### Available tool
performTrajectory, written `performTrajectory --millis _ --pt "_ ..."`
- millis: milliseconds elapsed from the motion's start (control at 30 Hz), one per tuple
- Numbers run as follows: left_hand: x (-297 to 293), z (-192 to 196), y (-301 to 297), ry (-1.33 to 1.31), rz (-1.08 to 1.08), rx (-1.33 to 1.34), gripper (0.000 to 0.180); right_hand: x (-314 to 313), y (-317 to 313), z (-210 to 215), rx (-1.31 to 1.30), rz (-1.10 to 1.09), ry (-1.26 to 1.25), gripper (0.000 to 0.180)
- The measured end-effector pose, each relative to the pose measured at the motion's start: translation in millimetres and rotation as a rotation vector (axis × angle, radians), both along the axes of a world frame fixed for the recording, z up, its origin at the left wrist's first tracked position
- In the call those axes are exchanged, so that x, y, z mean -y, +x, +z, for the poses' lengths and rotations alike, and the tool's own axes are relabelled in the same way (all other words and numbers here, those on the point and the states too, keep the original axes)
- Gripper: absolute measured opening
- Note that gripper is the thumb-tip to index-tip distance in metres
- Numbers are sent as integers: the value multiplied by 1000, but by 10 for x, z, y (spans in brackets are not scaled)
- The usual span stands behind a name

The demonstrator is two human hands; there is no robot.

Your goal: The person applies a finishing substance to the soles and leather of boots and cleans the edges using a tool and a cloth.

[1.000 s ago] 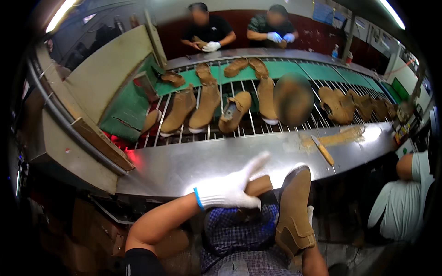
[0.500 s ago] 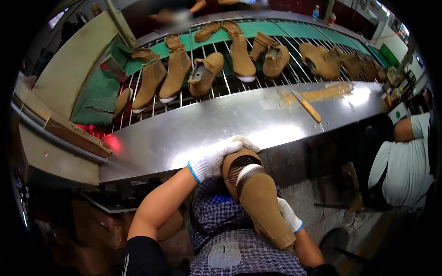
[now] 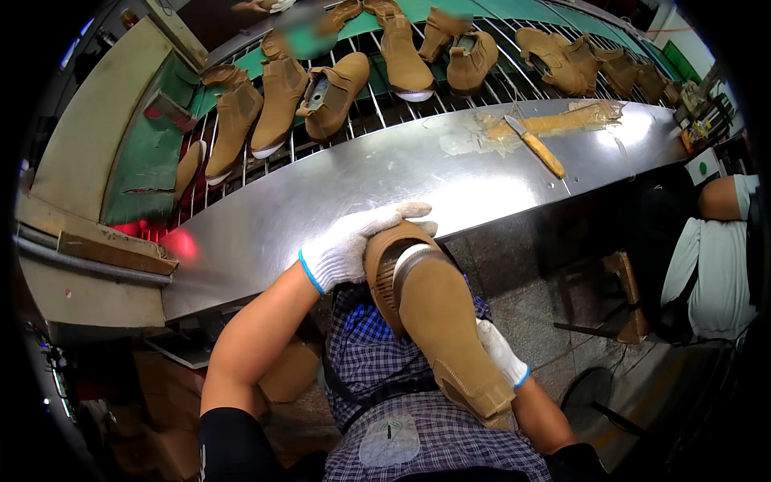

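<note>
Over my lap I hold a tan suede ankle boot [image 3: 440,317], its toe pointing away from me and its shaft toward my right forearm. My gloved left hand [image 3: 353,245] grips a brown outsole [image 3: 379,277] by its far end, fingers curled over the rim. The ribbed inside of the outsole faces the boot's pale toe edge. From the right, my gloved right hand [image 3: 502,353] grasps the boot's side, with most of its fingers hidden behind the boot.
A metal bench edge [image 3: 321,197] runs ahead of me, bearing a knife [image 3: 542,153] with a wooden handle. Beyond it, several tan boots [image 3: 281,104] and soles lie on a rod conveyor. At right sits a person in a pale shirt [image 3: 707,273].
My view has tilted, so the bench and boots sit higher in it. The boot's toe and the outsole overlap more closely. Both hands keep hold.
</note>
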State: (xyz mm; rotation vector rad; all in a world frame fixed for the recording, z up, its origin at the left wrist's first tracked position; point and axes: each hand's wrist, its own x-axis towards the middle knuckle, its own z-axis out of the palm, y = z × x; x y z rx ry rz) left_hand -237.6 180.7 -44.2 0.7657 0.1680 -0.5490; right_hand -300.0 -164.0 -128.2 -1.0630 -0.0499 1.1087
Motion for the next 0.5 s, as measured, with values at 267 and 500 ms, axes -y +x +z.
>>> performTrajectory --millis 267,500 --pt "106 21 -30 -3 -34 21 76 65 -111 23 119 23 -103 89" --pt "148 25 -72 77 -43 60 74 21 -72 123 147 46 -96 87"
